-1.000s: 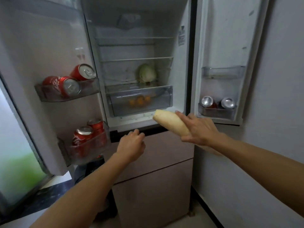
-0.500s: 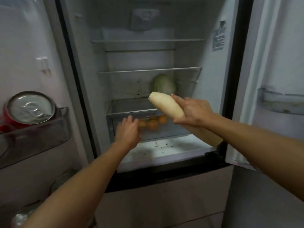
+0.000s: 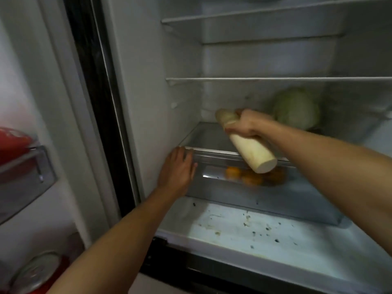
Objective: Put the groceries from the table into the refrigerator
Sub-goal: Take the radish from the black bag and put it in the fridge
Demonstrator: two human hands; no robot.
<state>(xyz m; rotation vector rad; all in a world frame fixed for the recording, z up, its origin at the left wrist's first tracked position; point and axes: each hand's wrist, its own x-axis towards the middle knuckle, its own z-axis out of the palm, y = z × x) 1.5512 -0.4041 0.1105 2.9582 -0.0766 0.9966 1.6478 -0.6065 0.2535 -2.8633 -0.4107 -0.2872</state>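
Inside the open refrigerator [image 3: 148, 81], one clear crisper drawer [image 3: 265, 200] sits shut, and a person's two bare hands work at it. The right hand [image 3: 248, 124] has its fingers wrapped round a single white radish [image 3: 252, 153], held in the air on a slant above the drawer: the flat cut end hangs in front of the drawer's top edge, and the narrow end points back over the shelf that covers the drawer. The left hand [image 3: 178, 170] lies against the drawer's left front corner, fingers [image 3: 186, 151] reaching up to its lip; whether they hook over that lip cannot be told.

Through the drawer's front show orange fruits [image 3: 251, 180], blurred, at least three of them. One pale green cabbage [image 3: 297, 109] rests on the shelf above the drawer, toward the back right, close behind the right hand. Two glass shelves [image 3: 275, 78] span the compartment higher above the drawer.

Below the drawer, the white floor [image 3: 254, 234] carries scattered dark specks. Well to the left of the drawer, two red cans [image 3: 12, 143] sit in the door bins, one above the other.
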